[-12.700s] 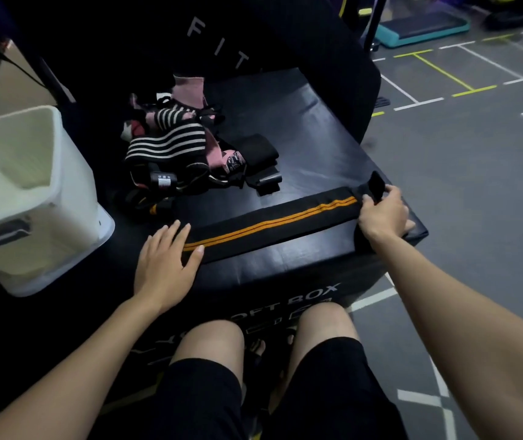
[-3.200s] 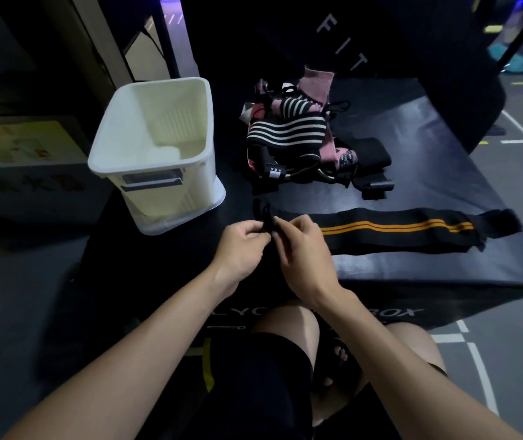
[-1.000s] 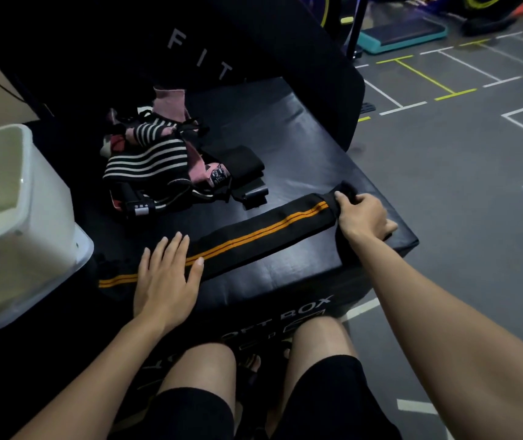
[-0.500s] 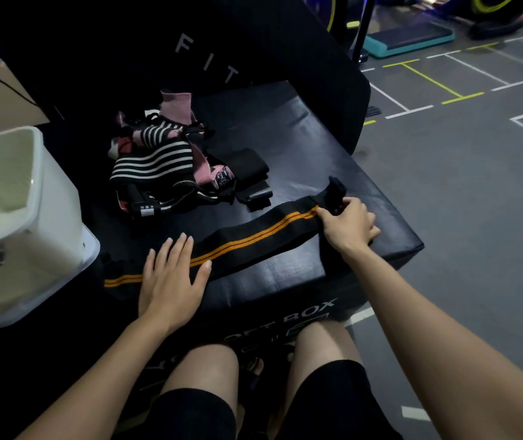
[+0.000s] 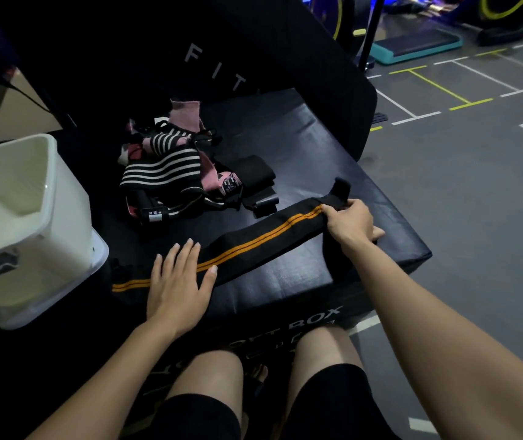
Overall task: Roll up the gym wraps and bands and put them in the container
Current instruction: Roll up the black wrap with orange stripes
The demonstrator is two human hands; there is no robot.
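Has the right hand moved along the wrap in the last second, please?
Yes. The right hand has travelled toward the left hand, away from the box corner, gripping the wrap.

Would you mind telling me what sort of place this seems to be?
Most likely a gym: a black padded plyo box marked SOFT BOX, a teal aerobic step platform and white and yellow lines taped on the grey floor.

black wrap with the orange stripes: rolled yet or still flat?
Mostly flat. The wrap lies stretched across the box; left hand presses it down, right hand grips its far end.
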